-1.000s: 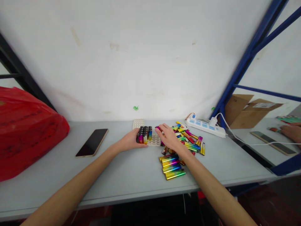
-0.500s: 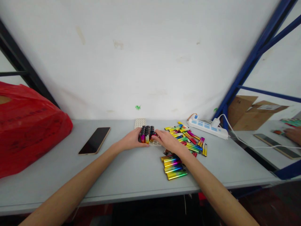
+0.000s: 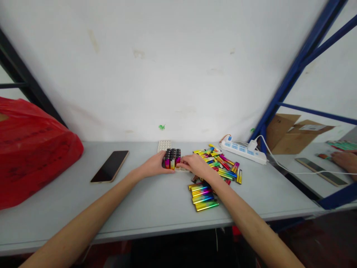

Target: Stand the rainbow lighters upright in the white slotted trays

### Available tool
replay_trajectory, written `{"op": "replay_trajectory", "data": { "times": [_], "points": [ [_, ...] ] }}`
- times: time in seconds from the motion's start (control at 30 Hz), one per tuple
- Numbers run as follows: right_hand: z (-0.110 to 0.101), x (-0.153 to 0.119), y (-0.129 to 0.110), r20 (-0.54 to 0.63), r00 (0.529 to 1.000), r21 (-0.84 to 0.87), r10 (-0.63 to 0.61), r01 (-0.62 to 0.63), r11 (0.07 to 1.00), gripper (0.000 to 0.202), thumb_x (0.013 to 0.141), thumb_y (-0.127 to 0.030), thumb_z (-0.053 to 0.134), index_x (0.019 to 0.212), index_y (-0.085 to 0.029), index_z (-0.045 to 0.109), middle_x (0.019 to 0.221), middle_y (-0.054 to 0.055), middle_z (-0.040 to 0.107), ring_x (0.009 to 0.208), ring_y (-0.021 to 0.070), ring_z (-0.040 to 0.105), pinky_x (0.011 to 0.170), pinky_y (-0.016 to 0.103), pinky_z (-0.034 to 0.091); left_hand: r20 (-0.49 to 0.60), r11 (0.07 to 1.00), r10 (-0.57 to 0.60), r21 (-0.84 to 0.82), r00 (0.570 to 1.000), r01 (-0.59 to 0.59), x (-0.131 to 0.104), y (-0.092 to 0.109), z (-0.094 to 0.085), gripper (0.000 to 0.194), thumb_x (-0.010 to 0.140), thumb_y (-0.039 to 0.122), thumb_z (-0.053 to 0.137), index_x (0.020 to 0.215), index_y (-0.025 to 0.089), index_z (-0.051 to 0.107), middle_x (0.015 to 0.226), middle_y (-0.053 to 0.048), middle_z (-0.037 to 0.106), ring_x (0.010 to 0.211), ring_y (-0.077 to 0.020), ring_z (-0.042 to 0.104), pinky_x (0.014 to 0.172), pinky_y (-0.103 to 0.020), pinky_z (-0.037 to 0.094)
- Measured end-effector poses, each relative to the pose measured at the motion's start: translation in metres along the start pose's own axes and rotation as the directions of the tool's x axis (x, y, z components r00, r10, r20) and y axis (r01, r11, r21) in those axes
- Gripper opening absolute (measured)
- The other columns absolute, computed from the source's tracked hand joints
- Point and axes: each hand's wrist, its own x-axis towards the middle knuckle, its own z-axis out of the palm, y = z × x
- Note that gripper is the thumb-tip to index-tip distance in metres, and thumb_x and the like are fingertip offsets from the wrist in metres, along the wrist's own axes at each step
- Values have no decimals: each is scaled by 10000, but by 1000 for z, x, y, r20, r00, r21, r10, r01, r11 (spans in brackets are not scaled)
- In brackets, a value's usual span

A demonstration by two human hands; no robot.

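Several upright lighters with black tops stand packed in rows in a pale tray. My left hand is wrapped round the left side of these lighters, its thumb along the front. At their right side is my right hand, its fingers pinched together low over the tray; what they hold, if anything, is too small to make out. Loose shiny lighters lie in a heap to the right of my right hand. Nearer the front edge, more lighters lie side by side.
A white holed tray rests against the wall. A phone and a red bag are on the left. On the right are a power strip, its cable, a blue frame, a cardboard box and another person's hand.
My right hand's fingers have drawn back from the tops of the standing lighters to their lower right side. My left hand keeps its place round them. The view has shifted slightly.
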Motion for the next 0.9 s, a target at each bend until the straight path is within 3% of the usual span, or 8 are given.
{"op": "replay_trajectory", "data": {
  "times": [0.13, 0.27, 0.37, 0.5, 0.7, 0.9],
  "points": [
    [-21, -14, 17, -22, 998, 213, 51, -45, 976, 385, 1057, -481, 517, 959, -177, 731, 776, 33, 712, 709, 160, 613, 688, 258, 385, 17, 1000, 8, 23, 1000, -8, 0, 1, -1, 796, 601, 676, 847, 1199, 190, 647, 1131, -113, 728, 1017, -363, 691, 881, -456, 555],
    [-47, -30, 30, 214, 977, 391, 13, -98, 915, 254, 957, -425, 684, 968, -183, 761, 847, 31, 739, 763, 173, 656, 707, 256, 452, 21, 1000, 6, 19, 1000, -6, 1, -1, 0, 789, 598, 682, 846, 1192, 199, 654, 1137, -114, 726, 1003, -353, 689, 875, -452, 551],
    [-56, -36, 34, 315, 945, 413, -93, -48, 909, 209, 851, -375, 801, 986, -216, 794, 985, 35, 752, 897, 198, 672, 787, 269, 479, 24, 1000, -3, 12, 1000, 3, 1, -3, 1, 795, 594, 679, 848, 1191, 192, 653, 1140, -119, 723, 994, -350, 687, 872, -449, 548],
    [-49, -35, 32, 352, 927, 355, -133, 0, 935, 194, 791, -277, 851, 976, -235, 814, 1001, 35, 739, 948, 213, 662, 858, 293, 467, 26, 1000, -1, 23, 1000, 1, 2, -4, 1, 790, 601, 691, 838, 1181, 186, 653, 1132, -122, 721, 999, -357, 687, 873, -452, 547],
    [-33, -29, 29, 234, 969, 255, -74, 13, 967, 117, 840, -268, 821, 900, -191, 757, 970, 56, 710, 963, 220, 628, 884, 323, 442, 56, 998, 6, 55, 998, -10, 1, -2, 0, 809, 635, 686, 827, 1236, 186, 620, 1175, -129, 708, 1058, -365, 682, 908, -455, 544],
    [-31, -25, 32, -25, 996, 440, 91, -71, 895, 201, 970, -390, 663, 1019, -196, 647, 949, 48, 741, 873, 189, 679, 804, 305, 494, 28, 999, 19, 25, 999, -20, 1, -1, 0, 786, 616, 671, 843, 1211, 199, 643, 1144, -110, 730, 1023, -365, 699, 887, -450, 554]
  ]
}}
